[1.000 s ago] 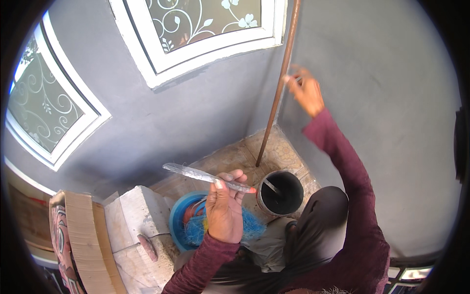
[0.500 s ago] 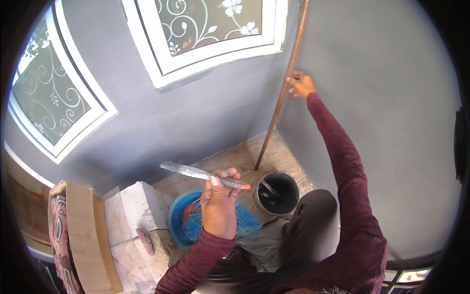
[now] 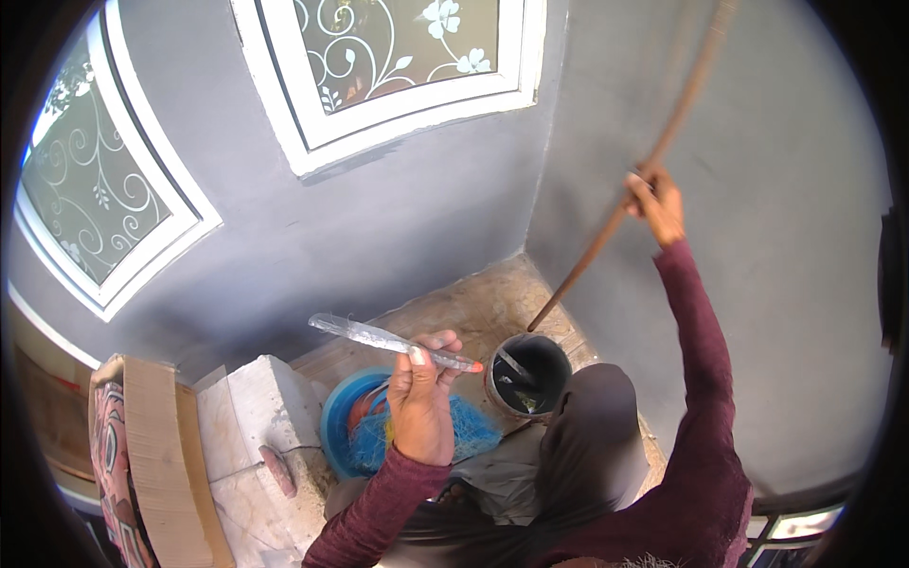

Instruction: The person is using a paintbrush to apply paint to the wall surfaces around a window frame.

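Your right hand [image 3: 656,204] is clamped on the long brown pole [image 3: 620,218], which slants from the grey wall [image 3: 757,284] toward the dark bucket [image 3: 527,374]. Well apart from it, your left hand [image 3: 421,402] grips a paint-caked flat stick [image 3: 393,342] above the blue tub [image 3: 350,426].

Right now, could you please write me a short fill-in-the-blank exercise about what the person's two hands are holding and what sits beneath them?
1. The right hand grips a long brown ____ that leans against the grey wall.
2. The left hand holds a pale flat stick above a ____ tub of netting.
3. The pole's lower end stands at the rim of a dark round ____.

Missing words: pole; blue; bucket
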Action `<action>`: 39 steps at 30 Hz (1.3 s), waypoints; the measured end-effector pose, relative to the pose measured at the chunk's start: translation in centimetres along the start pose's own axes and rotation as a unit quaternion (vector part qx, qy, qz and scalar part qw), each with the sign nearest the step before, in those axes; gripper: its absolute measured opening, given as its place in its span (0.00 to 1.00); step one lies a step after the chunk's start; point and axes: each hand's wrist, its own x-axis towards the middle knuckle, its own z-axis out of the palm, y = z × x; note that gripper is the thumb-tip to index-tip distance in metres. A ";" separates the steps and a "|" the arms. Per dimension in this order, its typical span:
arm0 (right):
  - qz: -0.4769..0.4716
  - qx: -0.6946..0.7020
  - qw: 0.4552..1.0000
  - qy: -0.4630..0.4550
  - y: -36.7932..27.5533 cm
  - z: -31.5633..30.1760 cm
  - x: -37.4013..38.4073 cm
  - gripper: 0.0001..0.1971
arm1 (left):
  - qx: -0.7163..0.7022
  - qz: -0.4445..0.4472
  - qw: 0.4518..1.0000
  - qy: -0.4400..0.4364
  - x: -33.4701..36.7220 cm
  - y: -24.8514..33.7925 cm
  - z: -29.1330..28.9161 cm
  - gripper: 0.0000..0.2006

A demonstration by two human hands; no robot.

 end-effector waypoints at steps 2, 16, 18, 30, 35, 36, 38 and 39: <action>-0.009 0.002 0.998 0.057 0.0 -5.3 -2.9 0.20 | -0.005 -0.011 1.000 -0.010 0.2 -0.8 0.4 0.10; 0.082 -0.168 0.896 0.403 2.9 -21.7 -26.2 0.22 | 0.014 -0.024 1.000 -0.014 0.7 -1.5 0.3 0.12; 0.056 -0.228 0.877 0.420 4.6 -25.4 -31.0 0.20 | 0.011 -0.038 0.999 -0.026 0.2 -1.3 0.6 0.12; 0.257 -0.448 0.636 0.574 6.8 -44.0 -48.7 0.37 | 0.017 -0.054 0.998 -0.034 -0.2 -1.2 0.7 0.12; 0.308 -0.246 0.623 0.676 6.7 -38.4 -45.9 0.45 | 0.010 -0.069 0.997 -0.045 -0.5 -1.3 0.6 0.12; 0.380 -0.196 0.680 0.596 8.3 -37.9 -49.6 0.46 | 0.008 -0.075 0.996 -0.044 -0.5 -1.2 0.6 0.12; 0.519 -0.088 0.669 0.524 8.9 -30.4 -52.1 0.44 | 0.016 -0.081 0.996 -0.035 -0.5 -1.2 0.6 0.11; 0.546 -0.065 0.680 0.485 8.6 -26.6 -51.7 0.38 | 0.024 -0.082 0.996 -0.028 -0.5 -1.2 0.5 0.11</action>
